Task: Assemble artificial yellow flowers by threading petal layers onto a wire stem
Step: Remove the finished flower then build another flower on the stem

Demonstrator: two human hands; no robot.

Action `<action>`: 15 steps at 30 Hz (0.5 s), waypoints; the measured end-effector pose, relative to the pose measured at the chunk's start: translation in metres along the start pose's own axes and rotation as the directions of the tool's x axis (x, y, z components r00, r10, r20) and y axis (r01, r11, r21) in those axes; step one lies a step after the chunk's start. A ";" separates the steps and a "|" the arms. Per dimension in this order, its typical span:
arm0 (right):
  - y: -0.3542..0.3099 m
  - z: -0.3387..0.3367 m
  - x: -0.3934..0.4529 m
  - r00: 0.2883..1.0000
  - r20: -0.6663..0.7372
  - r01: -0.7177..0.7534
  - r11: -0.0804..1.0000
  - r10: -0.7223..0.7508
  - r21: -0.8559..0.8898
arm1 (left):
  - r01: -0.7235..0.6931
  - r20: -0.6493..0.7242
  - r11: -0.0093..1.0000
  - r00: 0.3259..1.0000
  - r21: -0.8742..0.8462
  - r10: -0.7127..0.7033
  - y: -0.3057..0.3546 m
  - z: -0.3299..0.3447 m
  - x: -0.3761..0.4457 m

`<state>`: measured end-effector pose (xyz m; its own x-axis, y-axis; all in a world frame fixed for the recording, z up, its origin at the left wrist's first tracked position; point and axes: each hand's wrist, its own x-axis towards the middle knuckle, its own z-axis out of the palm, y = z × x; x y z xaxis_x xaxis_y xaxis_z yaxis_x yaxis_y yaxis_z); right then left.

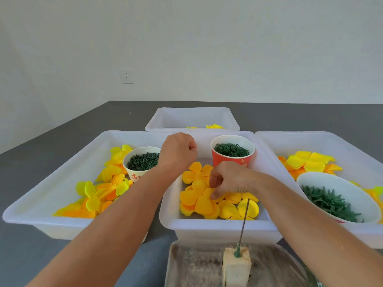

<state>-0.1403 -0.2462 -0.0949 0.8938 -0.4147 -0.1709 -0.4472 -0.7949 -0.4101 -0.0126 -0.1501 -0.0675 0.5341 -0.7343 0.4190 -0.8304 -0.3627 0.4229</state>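
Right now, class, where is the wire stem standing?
In the head view, the wire stem stands upright at bottom centre, stuck in a foam block on a metal tray, just in front of the middle white bin.

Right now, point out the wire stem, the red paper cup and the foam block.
wire stem (244,222), head view, on the middle of the bare upright wire.
red paper cup (223,160), head view, on its red outer wall.
foam block (236,270), head view, on its front face.
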 end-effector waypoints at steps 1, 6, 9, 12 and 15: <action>0.000 0.001 0.000 1.000 0.011 -0.003 1.000 0.002 0.003 | -0.004 -0.009 1.000 1.000 -0.004 0.004 -0.001 0.000 0.000; 0.000 0.003 0.000 0.999 0.035 -0.010 1.000 0.010 0.001 | -0.010 -0.033 1.000 0.999 -0.003 0.010 -0.006 -0.001 0.000; 0.001 -0.001 -0.001 0.998 -0.064 -0.013 0.998 0.017 0.060 | -0.002 -0.031 1.000 1.000 -0.019 0.001 -0.007 -0.002 0.000; 0.001 -0.005 -0.003 0.995 -0.097 0.000 0.954 0.031 0.299 | 0.000 -0.019 1.000 1.000 -0.028 0.000 -0.008 -0.003 -0.002; 0.001 -0.008 -0.004 0.995 -0.093 0.006 0.864 0.047 0.504 | -0.013 0.000 0.999 1.000 -0.039 0.013 -0.009 -0.004 -0.003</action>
<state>-0.1442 -0.2488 -0.0877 0.8647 -0.4910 -0.1059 -0.3633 -0.4658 -0.8069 -0.0061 -0.1428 -0.0696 0.5232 -0.7391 0.4243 -0.8305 -0.3304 0.4485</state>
